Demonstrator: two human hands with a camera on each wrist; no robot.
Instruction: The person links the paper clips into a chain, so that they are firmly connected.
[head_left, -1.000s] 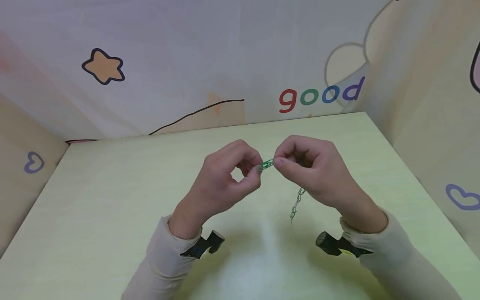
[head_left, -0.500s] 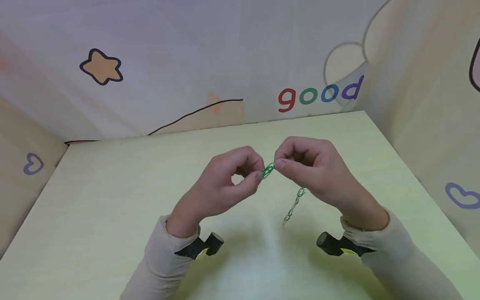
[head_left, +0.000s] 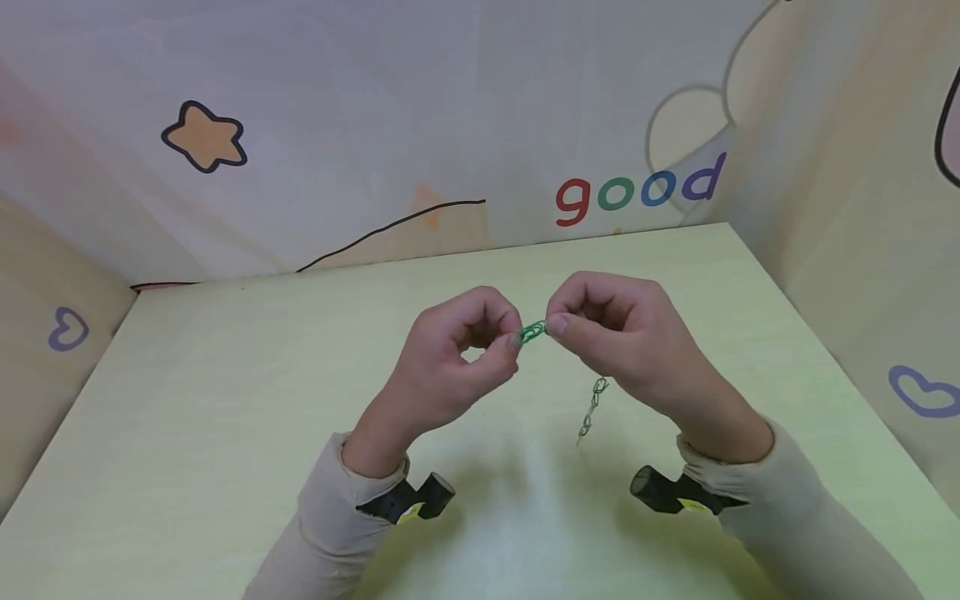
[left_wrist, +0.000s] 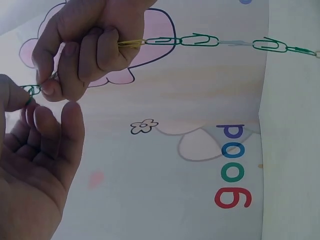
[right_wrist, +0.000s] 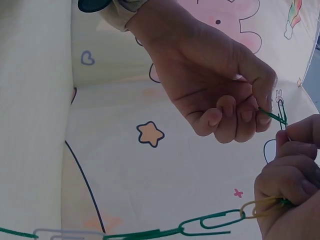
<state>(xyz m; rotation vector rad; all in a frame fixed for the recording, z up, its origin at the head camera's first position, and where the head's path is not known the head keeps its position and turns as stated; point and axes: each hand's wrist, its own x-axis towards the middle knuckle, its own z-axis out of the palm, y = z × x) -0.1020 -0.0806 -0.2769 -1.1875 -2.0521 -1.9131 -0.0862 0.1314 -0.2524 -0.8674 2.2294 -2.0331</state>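
Note:
Between the hands, above the table, are green paper clips (head_left: 533,332). My left hand (head_left: 453,358) pinches one green paper clip (right_wrist: 271,115) between thumb and forefinger. Opposite it, thumb and forefinger of my right hand (head_left: 630,333) pinch another green clip (right_wrist: 282,109), which crosses or hooks the first; exactly how they link is too small to tell. A paper clip chain (head_left: 592,408) hangs from under the right hand, its other fingers curled round part of it. In the left wrist view, a yellow clip (left_wrist: 131,44) comes out of that fist, followed by green and pale clips (left_wrist: 199,40).
A pale green table (head_left: 225,417) lies under both hands. Fabric walls printed with a star (head_left: 205,137) and coloured letters (head_left: 641,190) rise behind and at the sides. Black wrist cameras (head_left: 408,500) sit on both sleeves.
My left hand dipped with its clip, tilting it, then came back up a little. The hanging chain swung left and partly back. The right hand stays nearly still.

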